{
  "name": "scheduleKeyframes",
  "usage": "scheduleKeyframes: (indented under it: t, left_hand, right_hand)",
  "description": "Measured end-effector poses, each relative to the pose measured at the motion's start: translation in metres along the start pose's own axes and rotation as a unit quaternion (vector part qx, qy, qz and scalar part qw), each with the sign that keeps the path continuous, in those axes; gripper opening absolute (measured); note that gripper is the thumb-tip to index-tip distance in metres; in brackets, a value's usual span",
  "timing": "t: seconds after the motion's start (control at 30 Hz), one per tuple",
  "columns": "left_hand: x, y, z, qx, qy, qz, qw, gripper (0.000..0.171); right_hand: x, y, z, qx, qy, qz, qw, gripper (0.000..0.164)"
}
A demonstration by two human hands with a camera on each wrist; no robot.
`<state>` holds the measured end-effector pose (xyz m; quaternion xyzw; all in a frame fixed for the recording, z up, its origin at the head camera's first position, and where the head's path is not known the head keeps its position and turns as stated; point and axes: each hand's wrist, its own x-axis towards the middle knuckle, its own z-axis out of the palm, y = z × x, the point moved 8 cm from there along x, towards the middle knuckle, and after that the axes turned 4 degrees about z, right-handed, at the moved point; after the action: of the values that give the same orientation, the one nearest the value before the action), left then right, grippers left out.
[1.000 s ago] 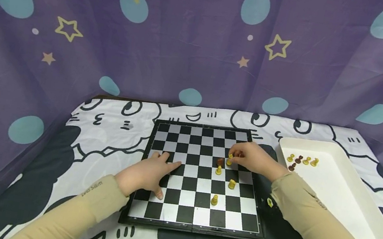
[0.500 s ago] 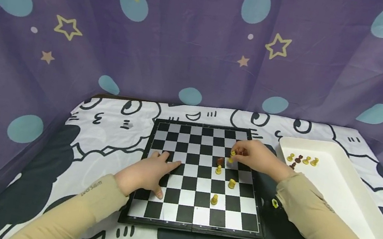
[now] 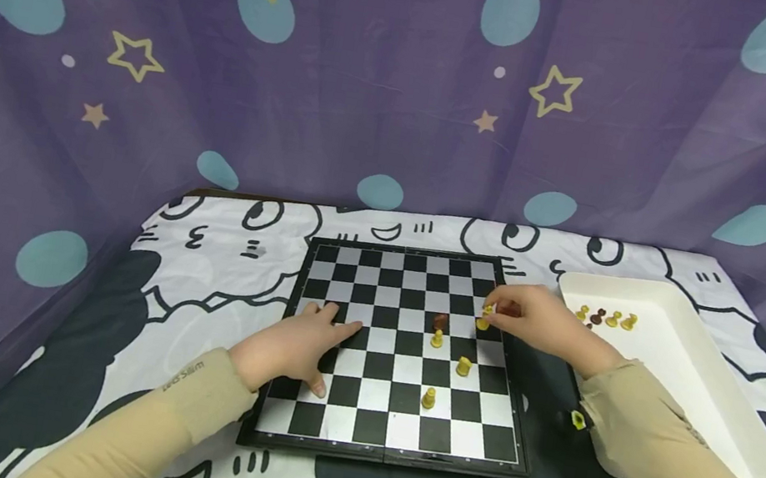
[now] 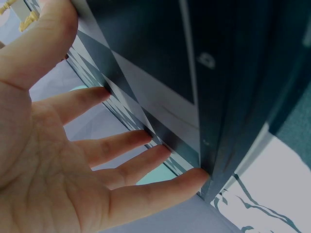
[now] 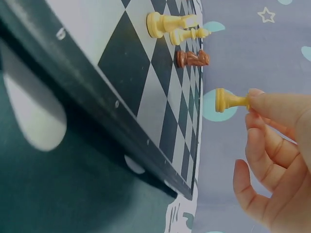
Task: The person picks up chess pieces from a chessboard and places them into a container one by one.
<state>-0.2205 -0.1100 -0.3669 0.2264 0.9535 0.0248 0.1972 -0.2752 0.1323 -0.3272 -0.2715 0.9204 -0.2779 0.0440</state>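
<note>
My right hand (image 3: 538, 320) pinches a yellow chess piece (image 5: 228, 100) by its top, between thumb and forefinger. In the right wrist view the piece hangs above the chessboard, its round base clear of the squares and its head hidden by my fingertips. My left hand (image 3: 295, 347) lies spread on the left side of the chessboard (image 3: 378, 372), fingertips touching squares and rim. A brown knight (image 5: 193, 58) stands on the board's right half. Close by are a yellow piece (image 3: 437, 339), another yellow piece (image 3: 464, 367) and a third yellow piece (image 3: 429, 398) nearer the front.
On the right, a white tray (image 3: 685, 408) holds several yellow and brown chess pieces (image 3: 614, 319) near its far left corner. A patterned cloth (image 3: 244, 250) covers the table, and a purple curtain (image 3: 343, 114) hangs behind it.
My right hand has lifted the yellow chess piece and carried it rightward to the board's right edge, towards the tray. My left hand and the other pieces on the board have stayed put.
</note>
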Motion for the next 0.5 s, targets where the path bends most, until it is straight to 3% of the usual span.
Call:
scheduleKeyframes:
  t: [0.5]
  left_hand:
    - [0.000, 0.001, -0.001, 0.001, -0.002, 0.002, 1.0000, 0.101]
  right_hand:
    - [-0.025, 0.008, -0.025, -0.019, 0.040, 0.005, 0.999, 0.010]
